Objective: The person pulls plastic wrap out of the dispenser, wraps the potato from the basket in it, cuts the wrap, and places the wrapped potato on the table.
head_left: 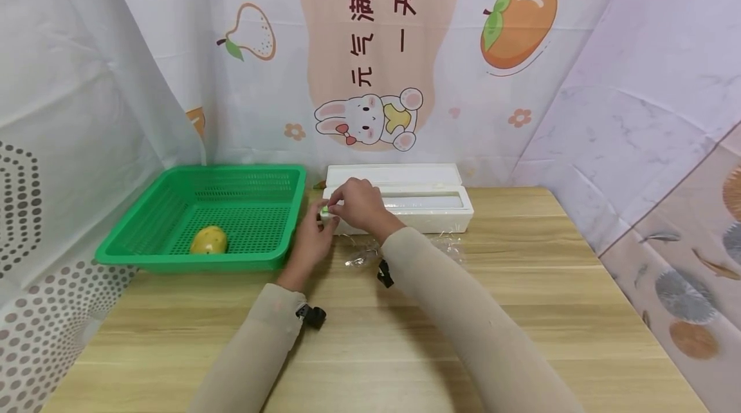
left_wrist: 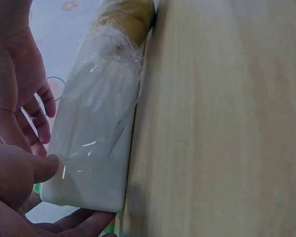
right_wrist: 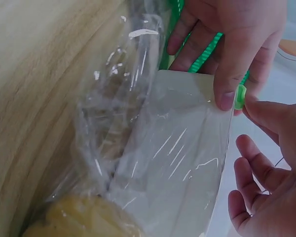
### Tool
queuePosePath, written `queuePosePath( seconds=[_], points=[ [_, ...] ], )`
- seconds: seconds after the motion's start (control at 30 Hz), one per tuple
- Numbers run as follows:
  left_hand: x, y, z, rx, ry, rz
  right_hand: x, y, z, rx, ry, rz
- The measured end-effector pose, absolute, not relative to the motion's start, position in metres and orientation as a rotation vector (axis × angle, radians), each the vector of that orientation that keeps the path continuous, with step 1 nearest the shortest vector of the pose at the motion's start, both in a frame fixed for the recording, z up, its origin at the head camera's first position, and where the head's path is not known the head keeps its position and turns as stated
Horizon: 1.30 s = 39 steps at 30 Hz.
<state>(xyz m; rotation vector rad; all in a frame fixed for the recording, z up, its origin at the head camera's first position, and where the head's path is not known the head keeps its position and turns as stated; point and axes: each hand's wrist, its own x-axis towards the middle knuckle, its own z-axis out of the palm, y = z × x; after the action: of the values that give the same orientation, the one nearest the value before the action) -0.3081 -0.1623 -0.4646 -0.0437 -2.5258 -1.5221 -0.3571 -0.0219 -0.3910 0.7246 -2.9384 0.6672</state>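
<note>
A long white cling film dispenser box [head_left: 428, 221] stands at the back of the table with its lid [head_left: 393, 175] raised. My left hand [head_left: 312, 239] grips the box's left end, thumb on the front face and fingers around the end. Above that corner my right hand [head_left: 360, 206] pinches a small green slide cutter [right_wrist: 240, 97] on the box edge. Clear film [right_wrist: 113, 98] hangs over the front of the box onto the table. In the wrist views a yellow fruit [left_wrist: 133, 22] lies against the box under the film; my right arm hides it in the head view.
To the left stands a green plastic basket [head_left: 191, 264] with a yellow fruit [head_left: 210, 240] inside, its right side close to my left hand. A printed cloth [head_left: 260, 110] hangs behind the wooden table [head_left: 521, 297].
</note>
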Motion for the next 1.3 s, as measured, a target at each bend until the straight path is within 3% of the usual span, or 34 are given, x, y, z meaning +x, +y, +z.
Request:
queuePosePath(
  seconds=[1.3],
  points=[
    [-0.313, -0.170, -0.461, -0.088, -2.673, -1.305, -0.358, -0.019, -0.388, 0.577, -3.009, 0.521]
  ],
)
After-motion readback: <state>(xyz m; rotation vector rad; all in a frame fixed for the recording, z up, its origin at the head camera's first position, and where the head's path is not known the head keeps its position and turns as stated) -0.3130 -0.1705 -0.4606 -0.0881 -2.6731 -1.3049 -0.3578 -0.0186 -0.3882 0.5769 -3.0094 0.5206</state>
